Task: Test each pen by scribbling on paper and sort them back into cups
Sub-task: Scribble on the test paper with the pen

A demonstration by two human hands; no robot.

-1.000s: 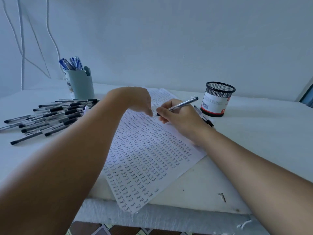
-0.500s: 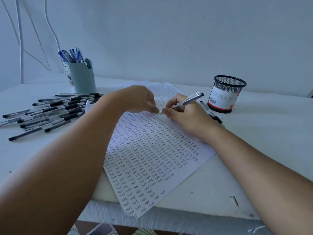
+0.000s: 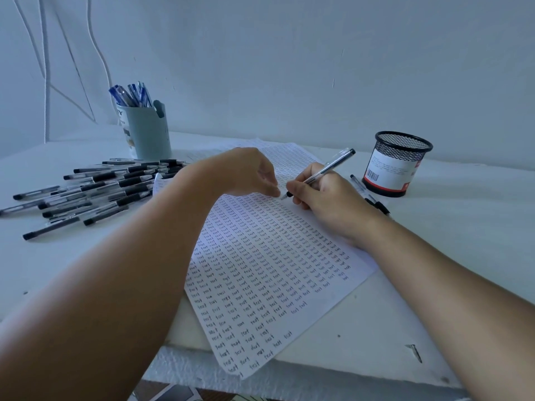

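A clear-barrelled pen [image 3: 324,171] with a dark end cap is gripped in the right hand [image 3: 324,198], fingers curled round the barrel, its tip down on a sheet of paper [image 3: 269,273]. The paper lies at a slant on a white table [image 3: 434,227] and is filled with rows of the small handwritten word "test" — its near corner hangs over the table's front edge. The left hand [image 3: 246,172] is just beside the pen tip, fingers bent downward with the fingertips on the paper, holding nothing. Behind the right wrist another pen [image 3: 373,199] lies flat on the table. Past it, on the right, stands a black mesh cup [image 3: 396,166] with a white and red label. To the left of the paper, a loose pile of black-capped pens [image 3: 95,186] lies spread on the table. Behind the pile stands a pale blue cup [image 3: 149,134] — blue pens [image 3: 131,95] stick up out of it.
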